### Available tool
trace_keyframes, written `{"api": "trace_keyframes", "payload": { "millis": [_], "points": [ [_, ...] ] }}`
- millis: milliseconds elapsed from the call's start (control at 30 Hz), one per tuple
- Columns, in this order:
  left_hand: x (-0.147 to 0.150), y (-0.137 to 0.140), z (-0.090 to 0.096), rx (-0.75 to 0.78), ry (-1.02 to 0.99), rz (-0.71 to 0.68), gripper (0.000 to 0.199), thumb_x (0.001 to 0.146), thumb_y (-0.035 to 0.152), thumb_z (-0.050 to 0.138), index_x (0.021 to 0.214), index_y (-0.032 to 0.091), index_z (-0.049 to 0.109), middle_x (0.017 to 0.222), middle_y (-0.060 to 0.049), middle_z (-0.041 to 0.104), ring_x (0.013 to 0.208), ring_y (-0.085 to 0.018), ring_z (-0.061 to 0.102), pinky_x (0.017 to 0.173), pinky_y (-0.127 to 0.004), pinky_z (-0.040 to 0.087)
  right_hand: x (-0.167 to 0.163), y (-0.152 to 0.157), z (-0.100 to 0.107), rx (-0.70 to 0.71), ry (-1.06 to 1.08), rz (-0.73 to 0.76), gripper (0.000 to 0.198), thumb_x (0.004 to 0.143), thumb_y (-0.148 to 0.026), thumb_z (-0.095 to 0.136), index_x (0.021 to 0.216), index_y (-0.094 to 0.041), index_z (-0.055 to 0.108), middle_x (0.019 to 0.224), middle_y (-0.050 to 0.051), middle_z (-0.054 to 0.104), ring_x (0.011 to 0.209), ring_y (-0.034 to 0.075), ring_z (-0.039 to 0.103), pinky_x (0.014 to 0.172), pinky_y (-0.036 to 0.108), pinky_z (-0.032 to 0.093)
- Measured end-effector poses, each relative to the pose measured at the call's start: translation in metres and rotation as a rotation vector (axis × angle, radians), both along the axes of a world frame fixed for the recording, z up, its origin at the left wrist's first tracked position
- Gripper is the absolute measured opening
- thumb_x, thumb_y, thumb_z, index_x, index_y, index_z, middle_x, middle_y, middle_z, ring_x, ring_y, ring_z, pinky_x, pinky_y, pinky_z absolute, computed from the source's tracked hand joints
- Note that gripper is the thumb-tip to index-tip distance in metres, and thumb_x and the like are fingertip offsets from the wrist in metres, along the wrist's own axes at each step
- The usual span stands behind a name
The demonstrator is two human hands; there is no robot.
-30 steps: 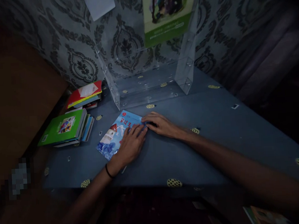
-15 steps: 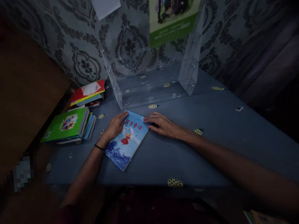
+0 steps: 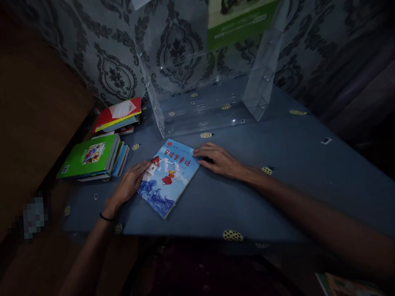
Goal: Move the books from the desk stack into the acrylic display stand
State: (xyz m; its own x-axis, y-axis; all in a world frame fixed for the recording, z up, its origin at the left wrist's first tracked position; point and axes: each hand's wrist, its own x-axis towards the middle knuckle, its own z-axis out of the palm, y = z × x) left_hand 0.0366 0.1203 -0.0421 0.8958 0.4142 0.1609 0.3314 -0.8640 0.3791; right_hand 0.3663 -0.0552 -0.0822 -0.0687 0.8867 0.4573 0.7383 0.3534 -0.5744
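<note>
One blue storybook [image 3: 173,184] lies face-up on the table [image 3: 303,147], the open left hand [image 3: 129,182] touching it at nine o'clock, the curved right hand [image 3: 220,162] at two, grip unclear; two book stacks [image 3: 75,159] sit toward ten and eleven, one clear acrylic stand [image 3: 263,82] toward one.

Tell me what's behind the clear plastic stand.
Through the clear plastic stand, a grey wall with dark ornate patterning shows; a cream-and-green illustrated book hides one patch.

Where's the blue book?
In the head view, the blue book lies left of centre on the table, between the left hand and right hand.
</note>
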Motion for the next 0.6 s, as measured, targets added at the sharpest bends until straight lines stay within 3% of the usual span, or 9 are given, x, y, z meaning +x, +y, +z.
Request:
{"api": "trace_keyframes", "payload": {
  "millis": [167, 300, 433, 600],
  "points": [
    [-0.022, -0.009, 0.001, 0.035, -0.014, 0.030, 0.044, 0.104, 0.030, 0.037, 0.141, 0.021, 0.059, 0.142, -0.010, 0.064, 0.134, -0.026, 0.058, 0.113, -0.051, 0.047, 0.000, -0.001, 0.002, -0.016, -0.004, -0.008, 0.024, 0.095, -0.024, 0.059, 0.116, -0.025, 0.072, 0.122, 0.008, 0.072, 0.115, 0.027, 0.064, 0.105, 0.054, 0.048],
    [-0.018, -0.017, 0.005, 0.145, -0.020, 0.049, 0.038, 0.104, 0.028, 0.039, 0.131, 0.020, 0.064, 0.133, -0.012, 0.067, 0.125, -0.027, 0.061, 0.108, -0.052, 0.050, -0.002, -0.001, 0.004, -0.012, -0.002, -0.023, 0.023, 0.095, -0.024, 0.059, 0.114, -0.024, 0.073, 0.121, 0.009, 0.072, 0.114, 0.027, 0.064, 0.102, 0.051, 0.050],
    [0.021, -0.034, 0.013, 0.188, -0.037, -0.061, 0.030, 0.102, 0.021, 0.043, 0.121, 0.021, 0.067, 0.127, -0.012, 0.064, 0.119, -0.026, 0.059, 0.102, -0.048, 0.051, -0.003, -0.002, 0.007, -0.017, 0.007, -0.016, 0.023, 0.095, -0.024, 0.059, 0.113, -0.023, 0.073, 0.120, 0.010, 0.073, 0.114, 0.028, 0.064, 0.103, 0.053, 0.049],
    [0.087, -0.070, 0.020, 0.155, 0.003, -0.327, 0.043, 0.100, 0.011, 0.037, 0.133, 0.025, 0.062, 0.122, -0.011, 0.061, 0.111, -0.024, 0.057, 0.098, -0.041, 0.051, -0.003, -0.003, 0.008, -0.023, 0.011, -0.021, 0.024, 0.094, -0.023, 0.059, 0.113, -0.024, 0.074, 0.119, 0.008, 0.073, 0.112, 0.027, 0.065, 0.102, 0.053, 0.049]
  ]
}}
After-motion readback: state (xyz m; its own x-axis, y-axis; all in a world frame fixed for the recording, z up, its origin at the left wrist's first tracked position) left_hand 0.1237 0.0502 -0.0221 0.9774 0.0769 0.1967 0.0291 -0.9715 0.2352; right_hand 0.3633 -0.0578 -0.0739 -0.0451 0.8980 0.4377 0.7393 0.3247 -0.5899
